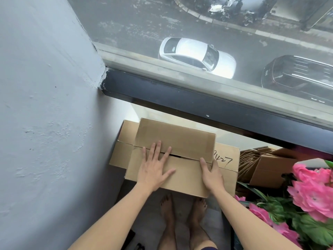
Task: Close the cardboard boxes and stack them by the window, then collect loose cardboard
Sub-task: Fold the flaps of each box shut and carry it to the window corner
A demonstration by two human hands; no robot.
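Two bare forearms reach forward and down from the bottom edge, above a pair of bare feet [182,213] on the floor. The left hand [155,166] lies flat, palm down, with fingers spread and straight across the seam of the top cardboard box [173,156]; it presses on both flaps and grasps nothing. The right hand [212,175] sits at the box's right end, thumb on the near flap and fingers curled over the right edge, gripping that corner. The two hands are well apart, one at each end of the near flap.

The top cardboard box is plain brown, its two long flaps folded down, with a narrow dark gap left between them near the middle. It rests slightly askew on a larger lower box [227,159], which bears handwritten black numerals on its right side. Both stand in the corner between the grey wall [45,105] and the dark window frame [198,103].

To the right lie flattened cardboard pieces [261,165] and pink flowers [313,192]. Beyond the glass, a white car [194,55] is on the street below.
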